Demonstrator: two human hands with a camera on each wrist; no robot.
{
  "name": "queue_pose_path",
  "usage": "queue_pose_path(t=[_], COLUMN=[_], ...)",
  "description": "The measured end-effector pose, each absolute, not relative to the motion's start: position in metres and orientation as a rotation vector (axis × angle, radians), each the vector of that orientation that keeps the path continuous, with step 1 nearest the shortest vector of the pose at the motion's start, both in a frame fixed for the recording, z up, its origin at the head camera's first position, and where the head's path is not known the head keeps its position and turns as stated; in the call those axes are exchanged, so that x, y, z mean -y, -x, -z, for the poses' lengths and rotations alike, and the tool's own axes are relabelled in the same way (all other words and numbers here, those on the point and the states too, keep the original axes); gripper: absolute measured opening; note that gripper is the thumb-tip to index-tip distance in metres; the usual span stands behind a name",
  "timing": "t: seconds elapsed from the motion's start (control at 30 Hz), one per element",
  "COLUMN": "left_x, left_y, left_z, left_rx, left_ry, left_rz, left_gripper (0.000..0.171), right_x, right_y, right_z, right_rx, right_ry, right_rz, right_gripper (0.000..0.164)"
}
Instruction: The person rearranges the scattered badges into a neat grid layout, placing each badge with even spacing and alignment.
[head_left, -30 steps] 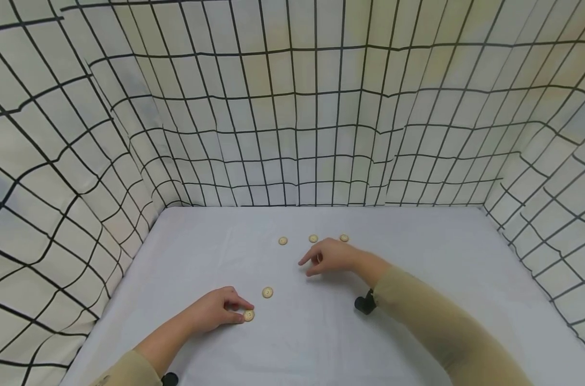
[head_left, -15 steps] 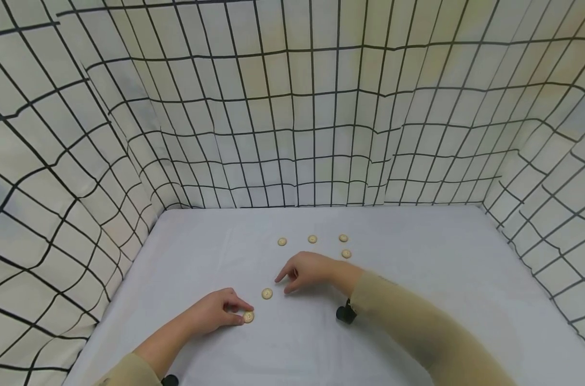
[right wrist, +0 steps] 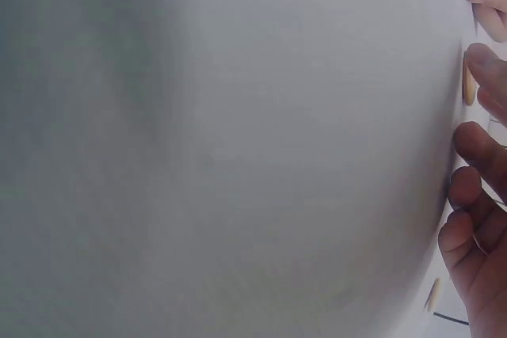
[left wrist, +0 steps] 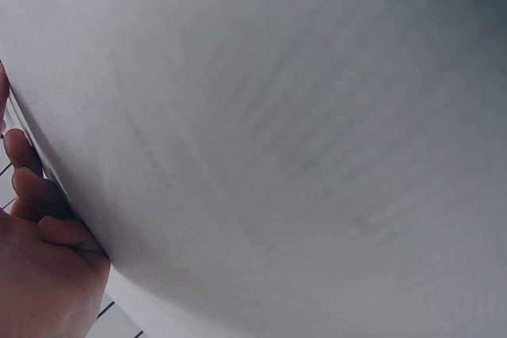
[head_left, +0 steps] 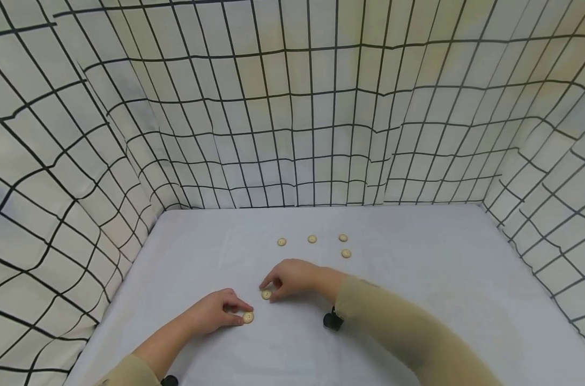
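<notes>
On the white cloth-covered bench (head_left: 417, 268), the person's left hand (head_left: 217, 311) pinches a small, round, flat, pale tan disc, here called the near disc (head_left: 248, 317), between thumb and forefinger. The right hand (head_left: 292, 279) has just come across to a matching pale tan disc, the second disc (head_left: 266, 295), which lies a little beyond the near disc and to its right, apart from it. Half a second ago its fingers stood short of the second disc; now forefinger and thumb are at opposite edges, and the hand appears to grasp it, though the disc seems to lie flat where it was. The left hand and the near disc have hardly shifted. So each hand is now engaged with one disc, which suggests that attention has passed to this pair.

Well beyond the near disc and to its right lie four more pale tan discs, untouched: the left disc (head_left: 281, 242), the middle disc (head_left: 312, 239), the right disc (head_left: 343, 237) and the extra disc (head_left: 346, 253). The extra disc, not visible a second ago, now shows; whether it was placed or merely covered cannot be told.
</notes>
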State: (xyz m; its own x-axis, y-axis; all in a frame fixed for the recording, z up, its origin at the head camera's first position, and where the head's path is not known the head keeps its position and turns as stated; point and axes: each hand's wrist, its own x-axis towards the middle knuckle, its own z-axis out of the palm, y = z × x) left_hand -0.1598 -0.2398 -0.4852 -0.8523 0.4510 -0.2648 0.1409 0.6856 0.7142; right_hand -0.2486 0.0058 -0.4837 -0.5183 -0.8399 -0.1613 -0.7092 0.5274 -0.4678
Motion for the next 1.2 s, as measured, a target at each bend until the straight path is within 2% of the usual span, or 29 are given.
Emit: queue_pose_path(t=[0.37, 1.2], left_x=[0.2392, 0.2396], left_y=[0.1592, 0.1603], left_z=[0.4840, 0.4871], left_rx=[-2.470, -2.474], left_ry=[-0.427, -0.417], left_rz=[-0.994, -0.988], left_gripper=[0.022, 0.022], right_x=[-0.0014, 0.0000], right_y=[0.2468, 0.2473], right_z=[0.4860, 0.4837], right_rx=[-2.447, -2.463], right_ry=[1.218, 1.330], right_rz=[0.431, 0.334], right_gripper=[0.032, 0.025])
